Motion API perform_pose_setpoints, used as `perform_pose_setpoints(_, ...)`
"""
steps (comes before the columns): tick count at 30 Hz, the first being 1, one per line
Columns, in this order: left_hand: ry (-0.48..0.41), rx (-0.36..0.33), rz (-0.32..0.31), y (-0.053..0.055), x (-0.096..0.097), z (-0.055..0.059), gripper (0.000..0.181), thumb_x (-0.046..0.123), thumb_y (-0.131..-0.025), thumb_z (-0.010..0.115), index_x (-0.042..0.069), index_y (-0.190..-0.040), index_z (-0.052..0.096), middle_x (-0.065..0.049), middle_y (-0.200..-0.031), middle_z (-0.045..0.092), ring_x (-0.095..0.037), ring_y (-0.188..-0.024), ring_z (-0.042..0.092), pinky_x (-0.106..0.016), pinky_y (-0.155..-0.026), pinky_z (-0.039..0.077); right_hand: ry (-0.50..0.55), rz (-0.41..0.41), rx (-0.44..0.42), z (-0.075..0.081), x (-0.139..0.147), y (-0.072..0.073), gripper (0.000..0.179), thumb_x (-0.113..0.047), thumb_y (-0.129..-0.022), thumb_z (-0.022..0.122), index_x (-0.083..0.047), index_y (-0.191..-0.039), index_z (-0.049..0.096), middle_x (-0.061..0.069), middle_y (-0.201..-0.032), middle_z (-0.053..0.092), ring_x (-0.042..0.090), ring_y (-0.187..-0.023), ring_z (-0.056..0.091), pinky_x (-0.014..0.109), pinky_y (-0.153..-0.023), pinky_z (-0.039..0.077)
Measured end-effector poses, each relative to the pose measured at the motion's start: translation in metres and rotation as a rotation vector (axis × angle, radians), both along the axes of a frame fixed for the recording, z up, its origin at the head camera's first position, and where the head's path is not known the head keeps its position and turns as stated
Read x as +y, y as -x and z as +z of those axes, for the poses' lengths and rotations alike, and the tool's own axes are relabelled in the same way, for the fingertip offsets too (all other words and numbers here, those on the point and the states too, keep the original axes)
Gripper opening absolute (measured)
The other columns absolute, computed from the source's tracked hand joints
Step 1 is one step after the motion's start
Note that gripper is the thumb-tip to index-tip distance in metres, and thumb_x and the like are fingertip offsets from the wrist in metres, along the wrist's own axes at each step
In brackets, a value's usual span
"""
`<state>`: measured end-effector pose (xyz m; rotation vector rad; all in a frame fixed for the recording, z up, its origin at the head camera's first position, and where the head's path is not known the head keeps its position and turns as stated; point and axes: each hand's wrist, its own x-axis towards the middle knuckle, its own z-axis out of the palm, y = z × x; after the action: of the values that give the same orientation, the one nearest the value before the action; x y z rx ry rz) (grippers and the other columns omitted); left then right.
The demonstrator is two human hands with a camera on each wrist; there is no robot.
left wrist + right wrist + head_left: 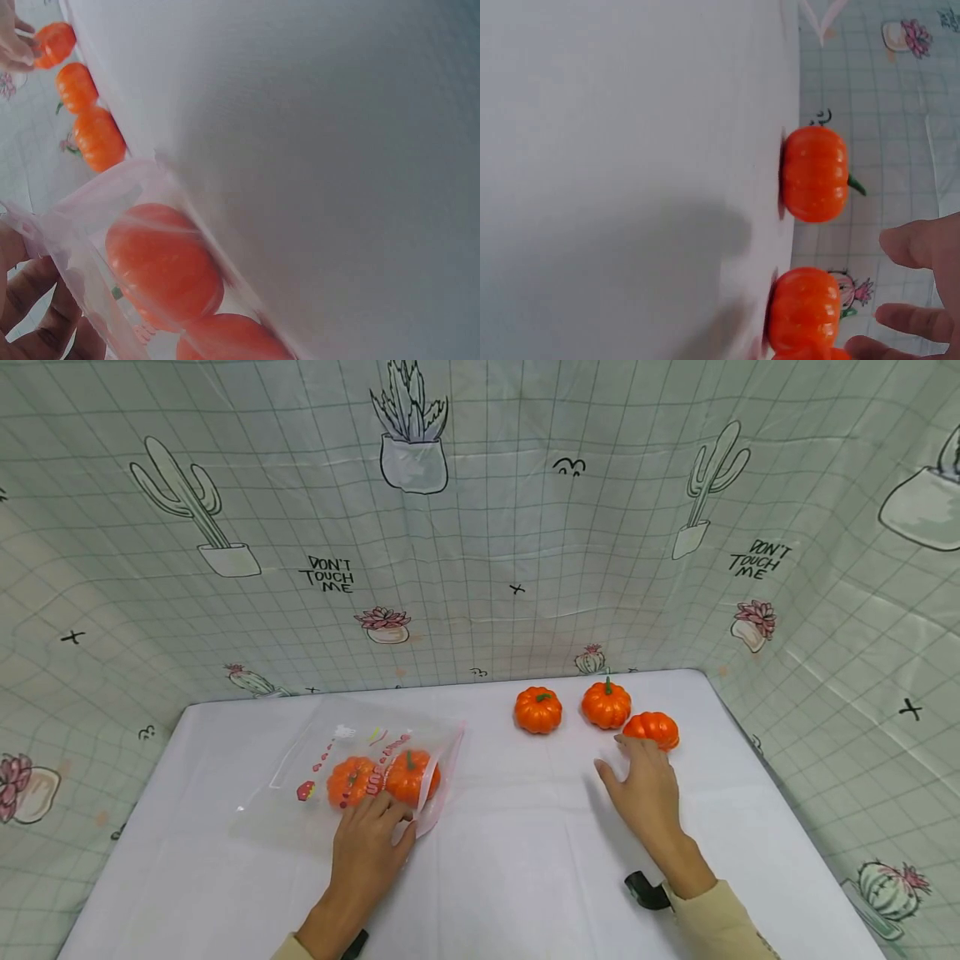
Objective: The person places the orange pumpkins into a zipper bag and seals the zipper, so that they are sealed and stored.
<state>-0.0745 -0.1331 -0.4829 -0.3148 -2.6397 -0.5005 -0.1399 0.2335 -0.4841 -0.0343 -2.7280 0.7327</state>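
Note:
A clear plastic bag point(288, 814) with a pink edge and red print lies on the left of the table, two small orange pumpkins point(161, 262) inside it. At its near edge my left hand point(371, 847) pinches the plastic and lifts the mouth a little, as the left wrist view shows. Toward the far right, my right hand point(648, 789) reaches with thumb and fingers spread apart. Its fingertips are at the nearest loose pumpkin point(654, 727); whether they touch it I cannot tell. Two more pumpkins with green stems, a middle one point(606, 703) and a left one point(537, 710), stand just beyond.
The white table point(510, 860) ends at a back edge close behind the loose pumpkins. A grid-patterned curtain point(480, 543) with cactus drawings hangs behind and at both sides. A black strap piece point(647, 892) sticks out by the right wrist.

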Motion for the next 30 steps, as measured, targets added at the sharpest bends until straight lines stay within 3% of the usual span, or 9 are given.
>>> perform_pose_setpoints(6, -0.003, 0.003, -0.001, 0.0, -0.001, 0.0, 0.025, 0.01, -0.071, 0.098, 0.013, -0.084, 0.076, 0.001, -0.083, 0.063, -0.021, -0.082, 0.062, -0.037, -0.073, 0.046, 0.019, -0.088, 0.096, -0.001, 0.017, 0.006, 0.049, -0.012, -0.089, 0.082, 0.011, -0.127, 0.062, 0.032, -0.118, 0.057, 0.05, -0.104, 0.055, 0.06, -0.086, 0.047)
perform_pose_setpoints(11, -0.012, 0.036, -0.008, 0.0, -0.003, -0.002, 0.026, 0.009, -0.07, 0.098, 0.013, -0.081, 0.076, 0.001, -0.081, 0.061, -0.021, -0.081, 0.061, -0.037, -0.073, 0.046, 0.055, -0.153, 0.144, -0.004, 0.031, 0.015, 0.062, -0.013, -0.085, 0.087, 0.012, -0.132, 0.056, 0.036, -0.123, 0.049, 0.054, -0.111, 0.047, 0.063, -0.088, 0.044)
perform_pose_setpoints(18, -0.032, 0.034, -0.011, -0.001, -0.003, -0.003, 0.026, 0.008, -0.07, 0.098, 0.013, -0.081, 0.075, 0.002, -0.081, 0.06, -0.02, -0.081, 0.059, -0.037, -0.073, 0.047, 0.063, -0.145, 0.054, -0.008, 0.05, 0.028, 0.082, -0.017, -0.084, 0.088, 0.012, -0.148, 0.044, 0.04, -0.14, 0.043, 0.058, -0.126, 0.043, 0.068, -0.103, 0.037)
perform_pose_setpoints(23, -0.024, 0.001, 0.001, -0.001, -0.003, -0.002, 0.023, 0.009, -0.073, 0.097, 0.013, -0.083, 0.076, 0.002, -0.082, 0.06, -0.02, -0.082, 0.058, -0.037, -0.074, 0.046, 0.054, -0.117, -0.025, -0.01, 0.055, 0.033, 0.082, -0.019, -0.088, 0.084, 0.013, -0.15, 0.04, 0.042, -0.138, 0.048, 0.06, -0.121, 0.047, 0.07, -0.101, 0.04)
perform_pose_setpoints(30, -0.008, -0.009, 0.009, -0.001, -0.002, -0.002, 0.023, 0.011, -0.073, 0.097, 0.013, -0.082, 0.076, 0.002, -0.082, 0.06, -0.02, -0.082, 0.058, -0.037, -0.073, 0.045, 0.091, -0.139, -0.054, -0.013, 0.058, 0.042, 0.086, -0.018, -0.088, 0.085, 0.015, -0.15, 0.036, 0.042, -0.139, 0.049, 0.059, -0.123, 0.049, 0.07, -0.105, 0.041)
